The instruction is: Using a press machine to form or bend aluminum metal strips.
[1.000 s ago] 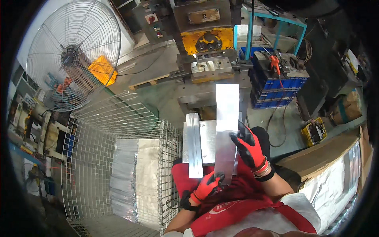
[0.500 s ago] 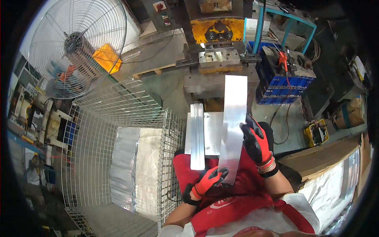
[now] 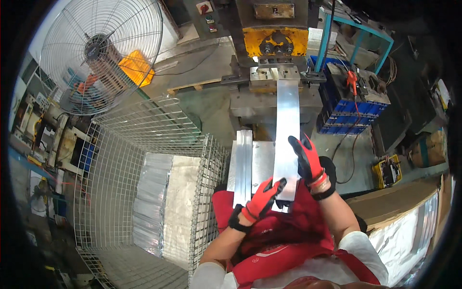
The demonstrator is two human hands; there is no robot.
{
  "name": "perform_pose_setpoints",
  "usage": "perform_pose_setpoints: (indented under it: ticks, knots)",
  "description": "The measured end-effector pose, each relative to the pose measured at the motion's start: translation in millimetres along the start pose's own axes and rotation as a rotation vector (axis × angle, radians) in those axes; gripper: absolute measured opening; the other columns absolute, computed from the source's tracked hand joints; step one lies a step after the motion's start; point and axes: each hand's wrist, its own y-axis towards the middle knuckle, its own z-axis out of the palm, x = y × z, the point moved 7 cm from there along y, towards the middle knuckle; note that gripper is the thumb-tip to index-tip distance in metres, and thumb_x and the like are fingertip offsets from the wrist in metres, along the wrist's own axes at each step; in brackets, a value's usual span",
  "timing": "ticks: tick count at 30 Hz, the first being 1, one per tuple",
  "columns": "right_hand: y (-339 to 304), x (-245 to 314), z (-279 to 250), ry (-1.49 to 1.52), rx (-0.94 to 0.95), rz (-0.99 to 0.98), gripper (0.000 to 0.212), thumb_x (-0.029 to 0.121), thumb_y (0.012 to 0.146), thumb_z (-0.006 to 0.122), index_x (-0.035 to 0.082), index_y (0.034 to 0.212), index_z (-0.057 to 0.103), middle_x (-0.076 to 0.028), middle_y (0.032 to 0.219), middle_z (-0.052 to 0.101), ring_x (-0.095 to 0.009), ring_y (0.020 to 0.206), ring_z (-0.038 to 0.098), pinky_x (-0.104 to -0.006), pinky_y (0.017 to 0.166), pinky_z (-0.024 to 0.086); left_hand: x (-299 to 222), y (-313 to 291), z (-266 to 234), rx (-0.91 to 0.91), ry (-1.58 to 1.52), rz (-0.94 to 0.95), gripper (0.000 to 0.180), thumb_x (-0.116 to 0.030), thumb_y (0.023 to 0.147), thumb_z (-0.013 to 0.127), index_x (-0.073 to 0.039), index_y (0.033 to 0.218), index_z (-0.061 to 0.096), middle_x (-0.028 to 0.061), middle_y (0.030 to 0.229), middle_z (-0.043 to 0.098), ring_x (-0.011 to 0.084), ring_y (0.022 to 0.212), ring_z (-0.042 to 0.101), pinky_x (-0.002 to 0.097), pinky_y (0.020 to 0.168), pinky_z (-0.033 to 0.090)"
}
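A long flat shiny metal strip points away from me, its far end at the die block of a press. My left hand, in a red and black glove, is closed on the strip's near end, thumb on top. At the strip's right edge, my right hand, gloved alike, has its thumb over the metal and its fingers apart. Left of the strip, several ridged metal profiles lie lengthwise on a metal plate before me.
A wire cage with stacked metal pieces stands at my left, below a large fan. Blue crates carrying tools stand at the right. Nearer are a yellow bin and an open cardboard box.
The strip has moved forward, its far end now meeting the die block. Both hands moved with it; the right hand's fingers have spread. The view has shifted slightly.
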Motion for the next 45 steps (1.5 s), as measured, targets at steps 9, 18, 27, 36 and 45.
perform_pose_setpoints:
  ticks: [9,18,27,36,45]
  knots:
    - [87.9,-51.5,-30.1,-0.092,-0.148,0.115,0.015,0.016,0.085,0.056,0.006,0.096,0.056,0.009,0.075,0.047,-0.001,0.066,0.039,-0.0182,0.058,0.033,2.1,71.0,-28.5,-0.140,-0.396,-0.380,0.055,-0.004,0.064,0.066,0.002,0.116,0.048,0.0160,0.106,0.055,0.0296,0.101,0.051,0.0359,0.085,0.043]
    - [107.1,-62.2,-37.1,-0.079,-0.205,0.150,0.012,0.021,0.083,0.057,0.011,0.077,0.053,0.010,0.064,0.040,0.000,0.056,0.033,-0.0188,0.048,0.029,34.4,94.1,-36.7,-0.207,-0.334,-0.060,0.064,-0.005,0.059,0.071,0.001,0.117,0.046,0.0133,0.104,0.056,0.0247,0.094,0.054,0.0338,0.079,0.047]
    - [110.8,-55.4,-39.7,-0.085,-0.196,0.058,0.010,0.015,0.080,0.057,0.008,0.075,0.055,0.009,0.069,0.044,-0.002,0.064,0.037,-0.0192,0.055,0.032,3.8,109.2,-30.6,-0.106,0.319,0.183,0.083,-0.021,0.045,0.079,0.001,0.118,0.046,0.0150,0.108,0.056,0.0318,0.090,0.052,0.0365,0.080,0.043]
    - [114.0,-58.1,-42.7,-0.086,-0.228,0.086,0.012,0.015,0.079,0.059,0.009,0.070,0.055,0.010,0.066,0.044,-0.002,0.062,0.037,-0.0198,0.054,0.031,33.3,110.9,-20.9,-0.134,-0.625,-0.513,0.064,-0.022,0.052,0.077,-0.001,0.106,0.052,0.0124,0.092,0.058,0.0264,0.085,0.056,0.0372,0.080,0.042]
    - [113.2,-64.1,-45.3,-0.043,-0.156,0.075,0.010,0.014,0.082,0.056,0.005,0.080,0.059,0.005,0.074,0.053,-0.004,0.067,0.046,-0.0200,0.061,0.038,26.5,109.1,-26.4,-0.138,-0.460,-0.481,0.082,-0.023,0.046,0.078,-0.003,0.119,0.047,0.0120,0.108,0.057,0.0279,0.091,0.054,0.0365,0.081,0.041]
